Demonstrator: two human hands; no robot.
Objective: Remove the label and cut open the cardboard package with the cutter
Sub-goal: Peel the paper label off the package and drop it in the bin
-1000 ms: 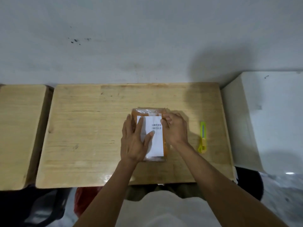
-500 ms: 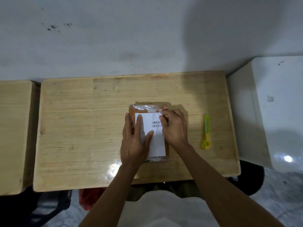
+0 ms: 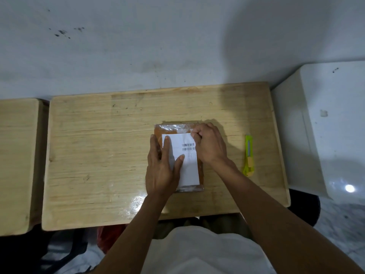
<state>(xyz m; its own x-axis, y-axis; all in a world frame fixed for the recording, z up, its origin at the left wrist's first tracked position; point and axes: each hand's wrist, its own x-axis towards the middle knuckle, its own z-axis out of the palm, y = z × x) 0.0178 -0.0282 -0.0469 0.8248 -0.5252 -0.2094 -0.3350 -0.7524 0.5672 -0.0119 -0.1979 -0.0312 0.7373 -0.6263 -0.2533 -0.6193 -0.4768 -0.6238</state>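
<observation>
Wooden table (image 3: 98,155), left hand (image 3: 161,171) flat on package (image 3: 171,128), right hand (image 3: 210,144) pinching label (image 3: 189,171) corner

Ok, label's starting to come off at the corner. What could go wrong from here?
1. The right hand pinches only the far right corner of the white label; a fast pull may tear it and leave pieces stuck.
2. The left hand lies flat over the label's left part, so peeling may stall there unless it shifts onto the package.
3. The cutter lies near the right forearm and could get knocked.
</observation>
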